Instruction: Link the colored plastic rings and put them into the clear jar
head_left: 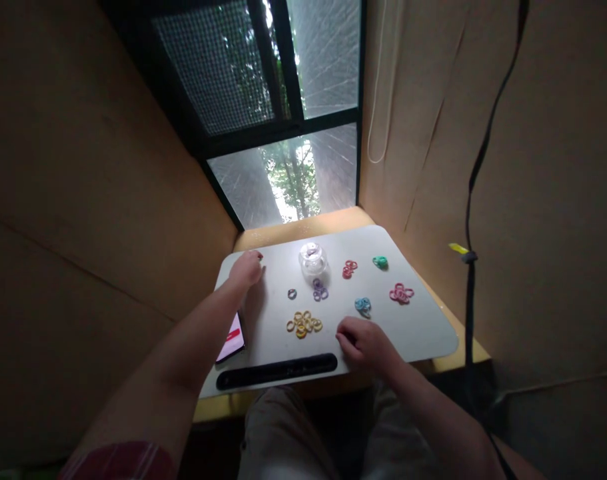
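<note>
At the back left of the white board [270,360], my left hand [246,269] is closed, its fingertips together; whatever they hold, if anything, is too small to make out. My right hand [367,343] rests curled at the front right, with nothing showing in it. To its left is a pile of yellow rings [304,324], like small hair ties. Blue rings [363,307] lie just above it. Purple rings [320,291] sit in front of a clear jar [312,261], with a single dark ring [292,293] to their left.
Red rings [350,269], green rings [380,262] and pink rings [402,293] lie on the right half. A phone [232,340] is partly under my left forearm. A black strip [277,371] runs along the front edge. Behind the board stands a window [293,173]; a dark strap [469,287] hangs at right.
</note>
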Tool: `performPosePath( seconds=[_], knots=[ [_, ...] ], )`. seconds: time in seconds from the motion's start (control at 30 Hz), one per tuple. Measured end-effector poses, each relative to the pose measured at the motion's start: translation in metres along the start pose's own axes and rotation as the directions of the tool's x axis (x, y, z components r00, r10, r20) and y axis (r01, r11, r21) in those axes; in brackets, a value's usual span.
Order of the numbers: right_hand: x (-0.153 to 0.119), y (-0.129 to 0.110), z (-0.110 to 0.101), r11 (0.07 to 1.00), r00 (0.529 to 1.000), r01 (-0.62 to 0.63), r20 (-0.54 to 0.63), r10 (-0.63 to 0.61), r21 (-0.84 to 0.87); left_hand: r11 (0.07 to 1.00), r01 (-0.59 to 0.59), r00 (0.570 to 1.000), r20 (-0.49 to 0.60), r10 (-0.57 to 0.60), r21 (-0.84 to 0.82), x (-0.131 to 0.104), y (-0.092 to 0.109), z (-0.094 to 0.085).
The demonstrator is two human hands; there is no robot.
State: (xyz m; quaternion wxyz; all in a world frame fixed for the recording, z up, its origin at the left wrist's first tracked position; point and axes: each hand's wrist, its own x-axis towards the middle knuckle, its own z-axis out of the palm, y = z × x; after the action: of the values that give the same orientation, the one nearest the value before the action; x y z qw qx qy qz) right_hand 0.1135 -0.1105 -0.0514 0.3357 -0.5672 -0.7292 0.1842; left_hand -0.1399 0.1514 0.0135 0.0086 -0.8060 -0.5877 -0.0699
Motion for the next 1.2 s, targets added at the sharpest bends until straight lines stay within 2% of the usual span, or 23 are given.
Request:
performPosePath(
  seconds=[0.13,0.23,0.3,0.43,0.53,0.6,0.7,0.87,1.03,1.1,1.2],
  knots=[
    [0.000,-0.001,0.002,1.000,0.999,-0.016,-0.033,0.016,-0.011,0.991,-0.080,0.996,-0.047,0.076,-0.107,-0.038,0.028,-0.023],
    [-0.003,-0.003,0.002,0.999,0.997,-0.041,-0.066,0.043,0.034,0.955,-0.183,0.983,-0.041,0.179,-0.235,-0.080,0.064,-0.036],
    [-0.005,-0.004,0.001,0.995,0.995,-0.039,-0.084,0.047,0.094,0.906,-0.234,0.970,-0.022,0.242,-0.352,-0.111,0.091,-0.037],
    [-0.008,-0.006,-0.001,0.986,0.994,-0.003,-0.107,0.021,0.168,0.798,-0.251,0.956,-0.011,0.292,-0.548,-0.166,0.134,-0.018],
    [-0.009,-0.006,-0.001,0.989,0.994,0.015,-0.108,0.001,0.149,0.750,-0.168,0.973,0.016,0.232,-0.640,-0.189,0.154,0.005],
    [-0.009,-0.006,-0.001,0.991,0.993,0.019,-0.120,-0.003,0.129,0.699,-0.107,0.981,0.037,0.188,-0.707,-0.196,0.163,0.015],
    [-0.009,-0.004,0.001,0.991,0.990,0.015,-0.141,0.004,0.132,0.639,-0.068,0.988,0.039,0.152,-0.766,-0.198,0.169,0.019],
    [-0.008,-0.001,0.003,0.981,0.983,0.014,-0.184,0.022,0.193,0.686,-0.084,0.990,0.020,0.142,-0.722,-0.193,0.167,0.014],
    [-0.008,-0.001,0.001,0.971,0.986,0.027,-0.167,0.014,0.238,0.736,-0.067,0.991,0.042,0.129,-0.674,-0.193,0.164,0.015],
    [-0.007,0.000,0.002,0.967,0.986,0.028,-0.164,0.015,0.252,0.721,-0.051,0.989,0.065,0.132,-0.691,-0.194,0.165,0.017],
    [-0.006,0.004,0.003,0.963,0.982,0.020,-0.186,0.031,0.267,0.643,-0.019,0.982,0.107,0.156,-0.766,-0.198,0.170,0.021]
  ],
)
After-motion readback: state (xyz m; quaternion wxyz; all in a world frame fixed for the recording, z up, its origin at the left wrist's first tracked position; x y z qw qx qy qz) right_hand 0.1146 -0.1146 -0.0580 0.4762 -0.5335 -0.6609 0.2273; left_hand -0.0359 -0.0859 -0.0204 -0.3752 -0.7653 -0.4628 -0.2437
